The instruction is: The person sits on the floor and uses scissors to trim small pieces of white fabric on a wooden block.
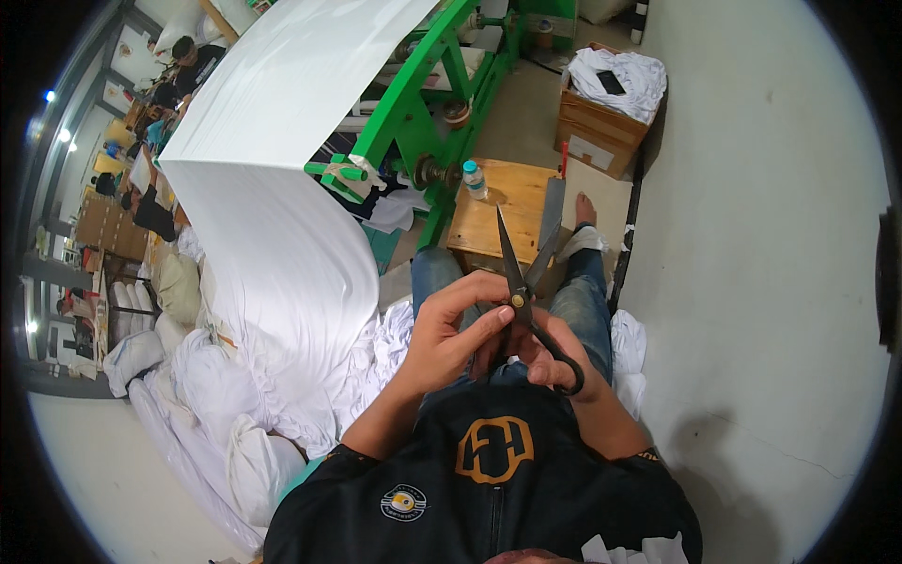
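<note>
A pair of black scissors (516,282) is held up in front of my chest, blades parted and tips pointing away from me. The thumb and fingers of my left hand (458,324) pinch it close to the brass-coloured pivot. My right hand (556,348) grips the handles, and one black loop shows beside its fingers. The other handle is partly hidden behind my hands. Beyond the blades stands a wooden box (503,202), with a clear bottle (475,180) with a blue cap on top. A long grey blade-like tool with a red end (552,211) leans at the box's right side.
White fabric (291,122) stretches over a green machine frame (404,122) and hangs down at my left. Heaped white cloth (221,381) lies below it. A cardboard box (601,141) holds white cloth and a dark phone (611,83). A wall rises at right; people sit far left.
</note>
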